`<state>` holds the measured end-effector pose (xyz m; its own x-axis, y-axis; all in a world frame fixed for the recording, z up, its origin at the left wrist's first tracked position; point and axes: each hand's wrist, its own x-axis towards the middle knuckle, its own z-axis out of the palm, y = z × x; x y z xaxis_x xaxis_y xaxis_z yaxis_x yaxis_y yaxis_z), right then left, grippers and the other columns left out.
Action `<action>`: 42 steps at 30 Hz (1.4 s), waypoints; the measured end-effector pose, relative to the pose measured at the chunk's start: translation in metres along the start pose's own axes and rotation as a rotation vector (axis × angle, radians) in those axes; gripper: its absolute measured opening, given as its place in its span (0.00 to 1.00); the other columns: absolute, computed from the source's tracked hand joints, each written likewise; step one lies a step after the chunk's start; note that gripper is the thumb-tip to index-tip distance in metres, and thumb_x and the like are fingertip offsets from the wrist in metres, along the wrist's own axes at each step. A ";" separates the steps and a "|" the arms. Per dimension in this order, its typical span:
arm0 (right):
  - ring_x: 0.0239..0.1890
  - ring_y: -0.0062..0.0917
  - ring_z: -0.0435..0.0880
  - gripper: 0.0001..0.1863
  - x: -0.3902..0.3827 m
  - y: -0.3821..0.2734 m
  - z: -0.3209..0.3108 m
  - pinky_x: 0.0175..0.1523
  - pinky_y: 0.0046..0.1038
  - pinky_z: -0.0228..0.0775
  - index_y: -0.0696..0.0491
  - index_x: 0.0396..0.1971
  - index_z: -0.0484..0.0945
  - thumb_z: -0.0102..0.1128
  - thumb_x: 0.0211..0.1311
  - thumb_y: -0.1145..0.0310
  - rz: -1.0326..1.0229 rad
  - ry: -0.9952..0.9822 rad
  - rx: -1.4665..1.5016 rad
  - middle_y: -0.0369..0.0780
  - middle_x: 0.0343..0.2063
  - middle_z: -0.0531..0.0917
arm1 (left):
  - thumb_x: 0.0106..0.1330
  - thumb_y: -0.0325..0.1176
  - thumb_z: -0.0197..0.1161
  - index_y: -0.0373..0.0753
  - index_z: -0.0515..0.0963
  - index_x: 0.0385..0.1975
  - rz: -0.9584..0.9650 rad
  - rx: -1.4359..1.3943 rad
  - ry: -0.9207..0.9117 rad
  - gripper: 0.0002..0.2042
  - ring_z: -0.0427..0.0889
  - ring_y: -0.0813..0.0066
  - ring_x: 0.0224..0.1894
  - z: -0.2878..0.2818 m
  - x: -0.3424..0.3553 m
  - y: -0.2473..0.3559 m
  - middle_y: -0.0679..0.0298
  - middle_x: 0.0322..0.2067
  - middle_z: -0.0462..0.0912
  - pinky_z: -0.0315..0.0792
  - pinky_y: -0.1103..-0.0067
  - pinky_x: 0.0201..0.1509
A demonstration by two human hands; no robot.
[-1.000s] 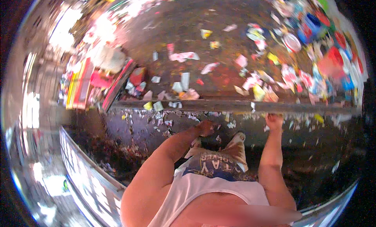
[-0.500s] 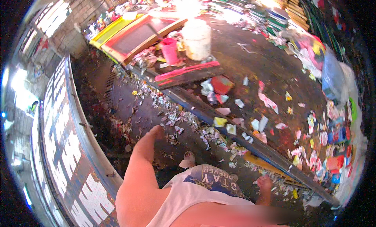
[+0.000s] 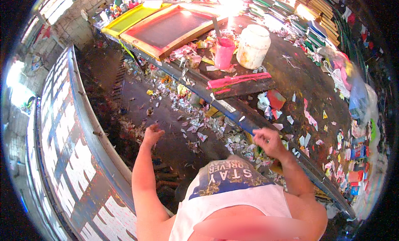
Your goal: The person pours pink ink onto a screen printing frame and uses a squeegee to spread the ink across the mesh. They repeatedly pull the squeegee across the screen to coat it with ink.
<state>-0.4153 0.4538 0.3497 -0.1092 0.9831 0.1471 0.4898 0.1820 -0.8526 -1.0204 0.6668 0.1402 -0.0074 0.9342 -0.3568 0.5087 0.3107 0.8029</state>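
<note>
My left hand (image 3: 153,134) hangs in the air over the littered floor, its fingers loosely bent and nothing held. At the near edge of the dark table (image 3: 299,85), my right hand (image 3: 269,142) is raised with its fingers partly curled and apart, and I see nothing in it. Ahead of that hand, a dark flat board with a pink-smeared edge (image 3: 241,84) lies at the table's rim. Behind the board stand a pink-stained cup (image 3: 225,54) with a stick in it and a stained white tub (image 3: 253,46). Crumpled coloured scraps (image 3: 270,103) lie beside the board.
Wood-framed mesh screens, one orange (image 3: 166,27) and one yellow (image 3: 135,19), rest at the table's far left. A long curved panel with white blocks (image 3: 68,128) runs along my left. Paper scraps (image 3: 195,112) litter the floor below the table. Stacked sheets (image 3: 286,18) stand at the back.
My right hand has come up from low beside my body to the table edge. My left hand has shifted slightly left and up. The view has turned, so the table things appear farther right.
</note>
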 end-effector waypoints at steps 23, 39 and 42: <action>0.42 0.30 0.93 0.15 0.278 -0.051 -0.052 0.46 0.28 0.84 0.58 0.54 0.89 0.66 0.72 0.85 -0.375 0.756 -0.358 0.45 0.46 0.92 | 0.53 0.35 0.92 0.38 0.44 0.86 0.753 -0.143 -0.372 0.67 0.73 0.45 0.77 0.153 0.206 0.382 0.43 0.78 0.69 0.70 0.54 0.80; 0.43 0.32 0.92 0.14 0.243 -0.128 0.010 0.46 0.30 0.88 0.64 0.59 0.86 0.62 0.80 0.78 -0.167 1.199 -0.650 0.49 0.48 0.91 | 0.42 0.46 0.94 0.40 0.74 0.65 0.838 -0.160 -0.802 0.48 0.86 0.70 0.60 0.216 0.262 0.455 0.62 0.56 0.88 0.79 0.68 0.68; 0.53 0.37 0.90 0.19 0.287 -0.180 0.033 0.55 0.35 0.85 0.62 0.64 0.84 0.65 0.80 0.69 -0.187 1.147 -0.830 0.51 0.54 0.91 | 0.40 0.43 0.92 0.39 0.76 0.62 0.883 -0.341 -0.957 0.45 0.86 0.71 0.56 0.193 0.265 0.480 0.62 0.54 0.87 0.80 0.69 0.66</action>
<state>-0.5632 0.7027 0.5287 0.3244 0.3434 0.8814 0.9459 -0.1254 -0.2993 -0.6116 1.0299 0.3388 0.8800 0.3982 0.2587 -0.2072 -0.1683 0.9637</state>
